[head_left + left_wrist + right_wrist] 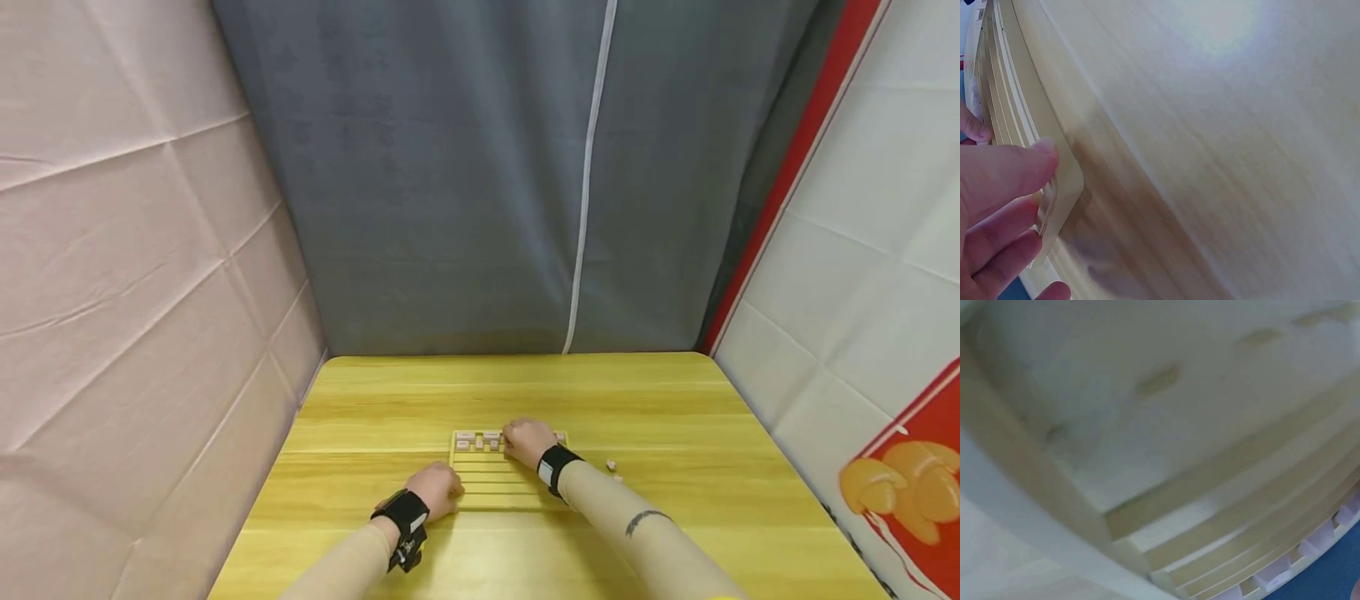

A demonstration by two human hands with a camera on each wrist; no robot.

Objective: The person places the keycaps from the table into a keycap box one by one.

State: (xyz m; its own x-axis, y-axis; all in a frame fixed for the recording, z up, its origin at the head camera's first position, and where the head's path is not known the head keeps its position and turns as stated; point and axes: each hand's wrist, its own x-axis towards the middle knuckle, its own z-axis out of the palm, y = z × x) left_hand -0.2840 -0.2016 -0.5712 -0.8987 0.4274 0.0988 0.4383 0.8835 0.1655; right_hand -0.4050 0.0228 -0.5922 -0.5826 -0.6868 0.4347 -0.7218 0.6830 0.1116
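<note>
A shallow yellowish slatted tray [495, 502] lies on the table. Small pale pink blocks [465, 437] sit in its far rows, and the nearer rows show bare slats. My left hand [437, 488] grips the tray's near left corner; in the left wrist view the thumb [1035, 159] rests on the rim, with fingers curled against the side. At the far rows, my right hand [527, 440] bends over the blocks with its fingertips hidden, so any piece between them cannot be made out. The right wrist view shows the tray's slats [1222, 481] and some pink blocks [1272, 572] close up.
Two small pale blocks [611, 465] lie loose on the wooden table [675, 408], right of the tray by my right forearm. A grey curtain [450, 208] hangs behind the table. Pale cloth walls [187, 333] stand on both sides.
</note>
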